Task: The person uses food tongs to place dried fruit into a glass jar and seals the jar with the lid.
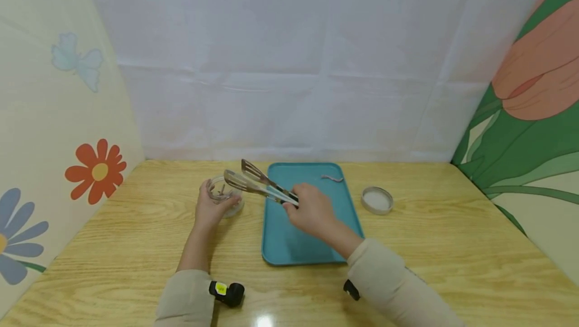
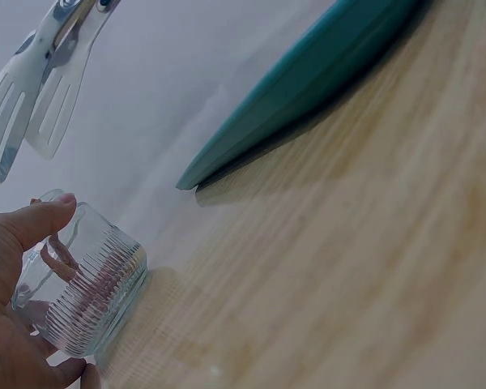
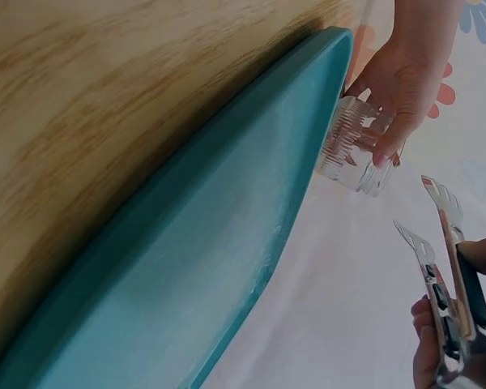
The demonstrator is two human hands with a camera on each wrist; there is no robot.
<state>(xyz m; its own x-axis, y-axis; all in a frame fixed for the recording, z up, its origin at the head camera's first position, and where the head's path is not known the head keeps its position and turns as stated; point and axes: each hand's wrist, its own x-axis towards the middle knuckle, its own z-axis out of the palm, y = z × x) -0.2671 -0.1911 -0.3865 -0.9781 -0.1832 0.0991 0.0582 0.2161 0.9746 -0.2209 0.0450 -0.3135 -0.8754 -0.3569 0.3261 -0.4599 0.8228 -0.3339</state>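
Note:
My left hand [image 1: 211,210] grips a clear ribbed glass jar [image 2: 97,284] around its upper part, at the left of the tray. Inside the jar show some brownish-pink strips [image 2: 58,258], partly blurred by the ribbed glass. The right hand [image 1: 313,210] holds metal tongs [image 1: 244,183] with slotted ends and dark grips above the teal tray [image 1: 289,241]. The tong ends are spread apart with nothing between them, near the jar's mouth. One thin pinkish, worm-like strip [image 1: 332,179] lies at the tray's far right.
A round lid-like piece [image 1: 377,200] with a pale inside lies on the wooden table [image 1: 434,246] right of the tray. White cloth [image 1: 294,66] hangs behind the table, with flower-printed panels at both sides.

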